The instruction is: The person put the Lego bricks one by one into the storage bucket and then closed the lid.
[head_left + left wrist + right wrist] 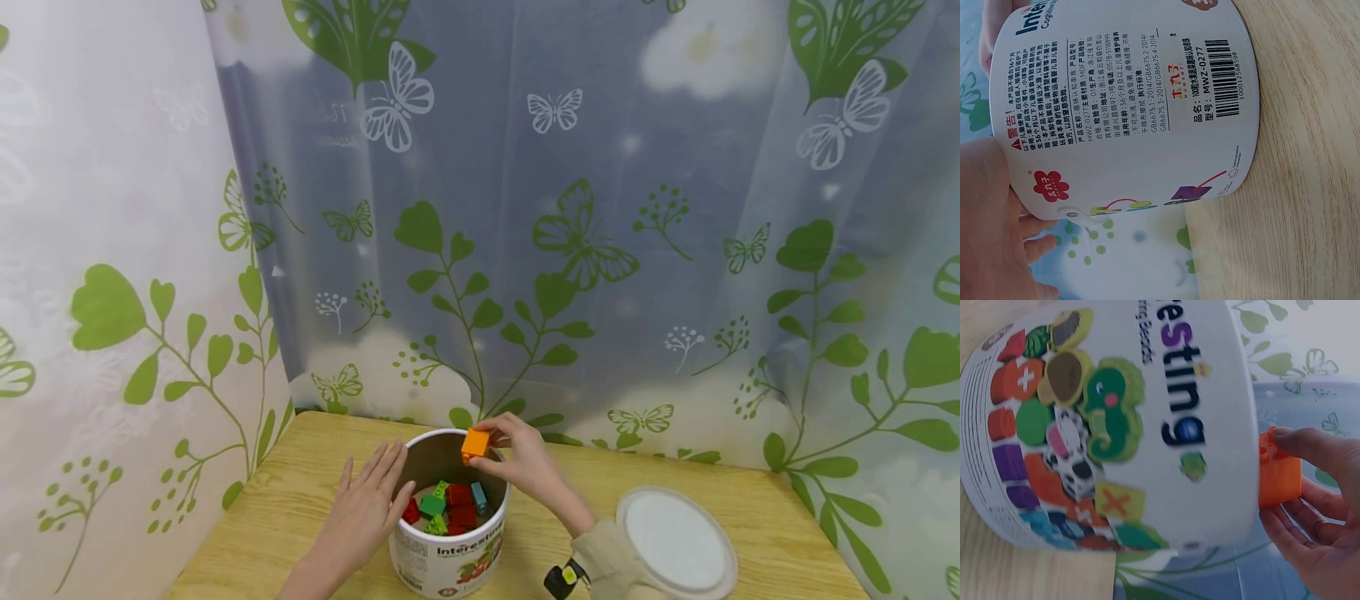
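Note:
A white round tub with printed sides stands on the wooden table. Several building blocks lie on its bottom, among them a green block, a red block and a blue block. My right hand pinches an orange building block between thumb and fingers, over the tub's right inner rim. Studs show on that block in the right wrist view. At the tub's left rim, my left hand rests with its fingers straight. The left wrist view shows that hand against the tub's wall.
A round white lid lies on the table to the right of the tub. Behind the table hangs a curtain with green leaves and butterflies. A dark band sits on my right wrist.

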The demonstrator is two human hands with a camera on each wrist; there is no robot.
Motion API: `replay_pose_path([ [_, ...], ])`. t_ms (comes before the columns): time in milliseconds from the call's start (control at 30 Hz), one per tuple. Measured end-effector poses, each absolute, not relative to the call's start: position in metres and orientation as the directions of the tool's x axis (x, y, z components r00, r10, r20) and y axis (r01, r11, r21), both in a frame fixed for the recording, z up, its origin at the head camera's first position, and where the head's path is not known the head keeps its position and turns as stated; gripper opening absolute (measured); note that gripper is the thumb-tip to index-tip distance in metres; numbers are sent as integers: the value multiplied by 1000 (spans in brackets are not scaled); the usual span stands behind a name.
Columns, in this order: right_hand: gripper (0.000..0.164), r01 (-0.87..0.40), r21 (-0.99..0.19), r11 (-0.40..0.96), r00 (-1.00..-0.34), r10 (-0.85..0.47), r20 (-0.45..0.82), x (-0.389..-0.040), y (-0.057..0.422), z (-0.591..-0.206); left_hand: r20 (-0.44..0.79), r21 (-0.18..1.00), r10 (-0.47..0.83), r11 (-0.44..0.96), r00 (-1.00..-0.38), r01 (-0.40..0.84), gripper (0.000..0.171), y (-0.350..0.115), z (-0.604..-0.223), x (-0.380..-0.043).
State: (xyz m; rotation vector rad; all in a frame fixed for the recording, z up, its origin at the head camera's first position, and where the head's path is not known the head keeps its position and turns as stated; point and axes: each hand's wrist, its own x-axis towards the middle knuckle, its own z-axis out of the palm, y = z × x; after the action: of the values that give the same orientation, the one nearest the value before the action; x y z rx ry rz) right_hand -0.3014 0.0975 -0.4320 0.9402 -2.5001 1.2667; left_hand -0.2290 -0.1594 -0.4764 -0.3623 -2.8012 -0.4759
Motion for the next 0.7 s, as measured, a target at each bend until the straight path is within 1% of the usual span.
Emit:
replay_pose_path([
  [133,38,-611,-669,424,-776,-486,401,-301,87,-437,305,284,195,916,-932,284,61,-159,-476,-228],
  [267,39,-603,-648,466,-777,-527,345,-301,80,-443,300,289,196,914,-934,284,61,-159,-476,-228],
  [400,39,-618,-586,524,-767,-567,302,-299,77,-448,294,297,198,911,-935,286,62,-159,-475,-227],
  [700,39,-669,-455,587,-734,-617,282,-297,73,-449,305,299,195,909,-932,289,61,-159,-476,-228],
])
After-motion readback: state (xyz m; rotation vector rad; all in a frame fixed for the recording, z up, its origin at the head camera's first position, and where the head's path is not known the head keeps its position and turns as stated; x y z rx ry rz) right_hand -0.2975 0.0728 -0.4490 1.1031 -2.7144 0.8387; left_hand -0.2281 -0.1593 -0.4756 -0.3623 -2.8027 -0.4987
